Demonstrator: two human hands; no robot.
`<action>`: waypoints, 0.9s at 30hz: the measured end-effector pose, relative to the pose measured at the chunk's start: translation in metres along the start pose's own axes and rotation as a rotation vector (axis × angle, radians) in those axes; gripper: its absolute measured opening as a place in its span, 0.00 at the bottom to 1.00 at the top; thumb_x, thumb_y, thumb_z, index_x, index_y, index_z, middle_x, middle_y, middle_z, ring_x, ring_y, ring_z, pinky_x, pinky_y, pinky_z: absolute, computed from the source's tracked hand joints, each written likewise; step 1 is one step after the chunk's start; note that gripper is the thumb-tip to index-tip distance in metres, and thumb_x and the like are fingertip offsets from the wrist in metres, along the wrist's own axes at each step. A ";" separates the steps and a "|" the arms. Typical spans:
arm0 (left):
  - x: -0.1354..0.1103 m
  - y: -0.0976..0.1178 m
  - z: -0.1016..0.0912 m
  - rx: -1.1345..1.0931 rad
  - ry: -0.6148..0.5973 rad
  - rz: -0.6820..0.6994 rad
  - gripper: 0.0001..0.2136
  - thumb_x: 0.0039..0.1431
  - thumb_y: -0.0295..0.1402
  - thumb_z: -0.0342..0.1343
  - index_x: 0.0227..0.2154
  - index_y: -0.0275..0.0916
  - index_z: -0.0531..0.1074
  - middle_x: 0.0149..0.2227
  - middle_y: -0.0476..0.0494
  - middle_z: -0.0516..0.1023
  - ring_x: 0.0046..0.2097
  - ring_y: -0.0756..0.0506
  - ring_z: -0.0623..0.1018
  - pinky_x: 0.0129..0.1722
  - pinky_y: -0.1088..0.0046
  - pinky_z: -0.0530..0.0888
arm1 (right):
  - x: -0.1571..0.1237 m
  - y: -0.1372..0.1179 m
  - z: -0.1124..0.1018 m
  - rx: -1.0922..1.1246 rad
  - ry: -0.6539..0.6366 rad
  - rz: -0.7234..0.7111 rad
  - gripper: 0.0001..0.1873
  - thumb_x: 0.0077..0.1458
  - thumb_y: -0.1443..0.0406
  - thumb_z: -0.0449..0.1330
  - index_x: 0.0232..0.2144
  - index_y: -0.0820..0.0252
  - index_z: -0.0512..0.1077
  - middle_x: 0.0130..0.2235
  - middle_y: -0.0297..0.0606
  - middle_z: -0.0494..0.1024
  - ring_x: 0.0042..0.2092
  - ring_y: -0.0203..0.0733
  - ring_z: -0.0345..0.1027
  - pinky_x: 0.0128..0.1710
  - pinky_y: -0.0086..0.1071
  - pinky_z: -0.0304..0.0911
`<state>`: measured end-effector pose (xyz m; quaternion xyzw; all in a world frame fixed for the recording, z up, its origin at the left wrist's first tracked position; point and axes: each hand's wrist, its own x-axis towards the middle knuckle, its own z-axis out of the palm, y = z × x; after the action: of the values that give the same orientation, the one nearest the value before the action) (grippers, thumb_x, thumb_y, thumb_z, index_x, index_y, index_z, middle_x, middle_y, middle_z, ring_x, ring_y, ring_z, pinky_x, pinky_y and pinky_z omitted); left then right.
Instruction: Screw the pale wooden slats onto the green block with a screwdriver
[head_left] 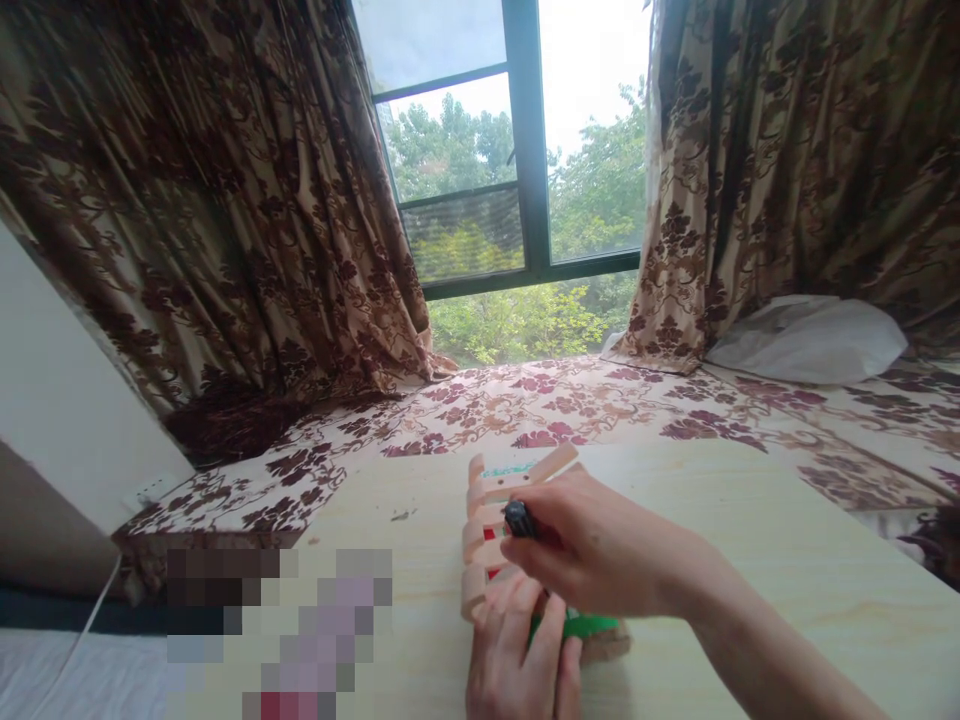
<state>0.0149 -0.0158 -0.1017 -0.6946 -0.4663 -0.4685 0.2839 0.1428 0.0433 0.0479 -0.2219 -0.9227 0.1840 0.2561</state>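
Note:
A small slatted piece of pale wood (474, 540) lies on the table, its rounded slat ends pointing left. Two dark dots like screw heads or holes show on one of its slats, and bits of red show between others. My right hand (600, 540) is closed around a screwdriver with a dark handle (517, 517), held over the slats; its tip is hidden. Nearer to me, my left hand (517, 650) presses its fingers on the near end of the wooden piece, gripping it. A green part (592, 626) sticks out beside the left fingers, above a brownish edge.
The pale wooden table (390, 600) carries small dark crumbs (403, 516) to the left. Beyond it is a floral-covered ledge (555, 400) with a white bag-like bundle (810, 340) at right. Patterned curtains (300, 200) flank a window. A blurred-out patch covers the lower left.

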 end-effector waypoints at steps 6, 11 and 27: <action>-0.004 0.002 0.004 -0.045 0.003 -0.030 0.13 0.52 0.26 0.53 0.41 0.41 0.72 0.44 0.44 0.74 0.50 0.43 0.70 0.51 0.65 0.66 | -0.001 -0.002 -0.004 0.001 -0.037 0.001 0.04 0.50 0.70 0.51 0.28 0.61 0.66 0.23 0.29 0.65 0.24 0.29 0.50 0.24 0.26 0.45; -0.003 0.002 0.004 -0.073 -0.013 -0.057 0.13 0.51 0.26 0.53 0.41 0.42 0.72 0.45 0.44 0.73 0.51 0.43 0.69 0.52 0.65 0.65 | -0.001 0.001 -0.003 0.007 -0.032 -0.001 0.03 0.50 0.70 0.52 0.27 0.61 0.65 0.22 0.28 0.63 0.22 0.28 0.48 0.22 0.26 0.43; 0.003 -0.006 -0.009 0.107 -0.132 0.126 0.17 0.49 0.28 0.57 0.44 0.40 0.70 0.46 0.42 0.73 0.50 0.43 0.70 0.46 0.65 0.72 | -0.002 0.008 -0.004 -0.003 0.031 0.069 0.09 0.52 0.65 0.53 0.22 0.60 0.59 0.21 0.28 0.63 0.23 0.28 0.50 0.23 0.25 0.45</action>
<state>0.0061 -0.0193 -0.0955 -0.7356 -0.4638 -0.3774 0.3183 0.1493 0.0499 0.0466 -0.2566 -0.9107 0.1879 0.2634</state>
